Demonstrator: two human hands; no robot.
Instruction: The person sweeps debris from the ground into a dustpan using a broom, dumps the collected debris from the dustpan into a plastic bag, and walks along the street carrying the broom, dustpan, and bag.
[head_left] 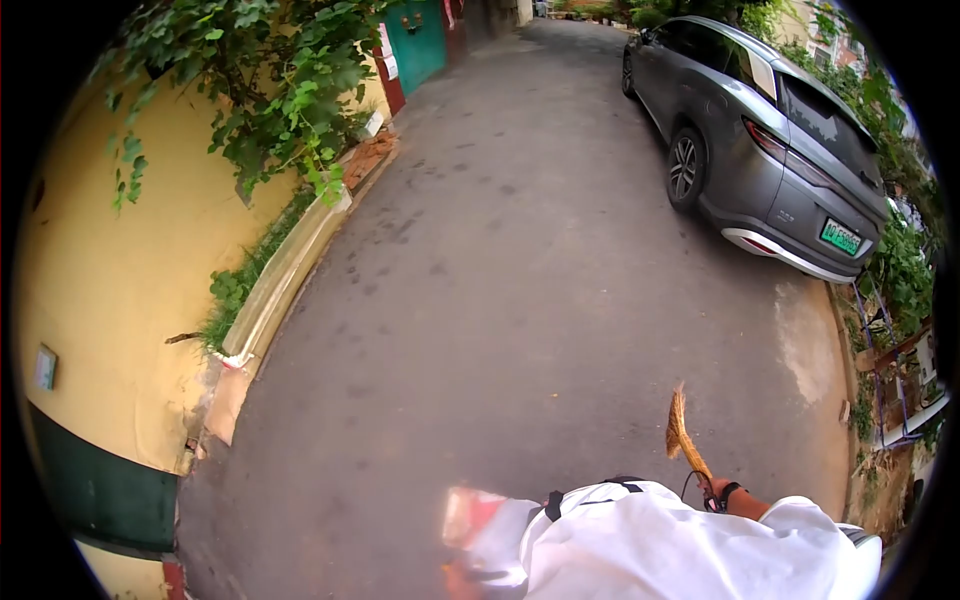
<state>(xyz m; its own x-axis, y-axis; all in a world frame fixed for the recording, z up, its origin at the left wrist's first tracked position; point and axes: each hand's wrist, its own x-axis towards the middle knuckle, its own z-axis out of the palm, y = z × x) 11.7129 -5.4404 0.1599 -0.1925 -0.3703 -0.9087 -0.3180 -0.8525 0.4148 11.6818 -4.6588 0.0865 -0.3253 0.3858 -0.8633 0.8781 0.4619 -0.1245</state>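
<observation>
My right hand [714,488], with a dark band at the wrist, is closed around a short straw broom [682,430]. The broom's bristle end points up and away from me over the pavement. On the other side of my white shirt [680,545], a blurred red-and-white object [472,515] shows near my left side; its kind is too smeared to make out. Just below it an orange-brown blur [460,578] may be my left hand, but no fingers can be told apart.
A grey car [765,140] is parked on the right along the paved lane [500,270]. On the left run a yellow wall [110,290], a low planter curb [285,270] and hanging vines [265,90]. Plants and clutter [900,380] line the right edge.
</observation>
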